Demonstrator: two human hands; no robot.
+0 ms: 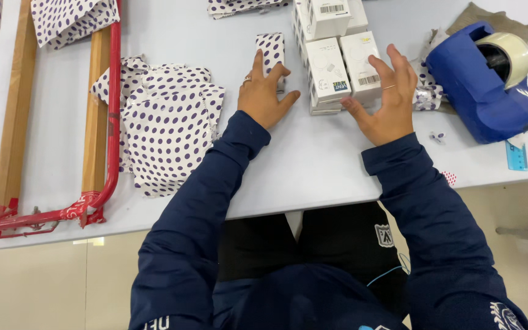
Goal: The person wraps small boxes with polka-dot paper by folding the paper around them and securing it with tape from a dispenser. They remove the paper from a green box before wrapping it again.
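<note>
wrapped box: we've got a small box wrapped in white paper with purple dots (271, 49) lying on the pale grey bench (313, 165), just left of the plain boxes

left hand (265, 91): fingers spread over the near end of the wrapped box, touching it, thumb out to the side, not clamped around it

right hand (386, 98): open wide, fingers resting against the right side of the small white cardboard boxes (343, 70), holding nothing

white boxes: bunched in a tight cluster between our two hands, more running up toward the top edge

how it'll handle: we'd guess light and stiff, with crisp corners; the paper looks slick and could crease or tear, so best taken by the long sides, not the folded ends

paper pile: loose sheets of the same dotted wrapping paper (169, 122) sit left of our left arm

tape: a blue tabletop tape dispenser with a clear roll (487, 79) is at the right, near the right hand, with small paper scraps around it

far left: wooden strips in a red metal frame (108, 122)
</note>
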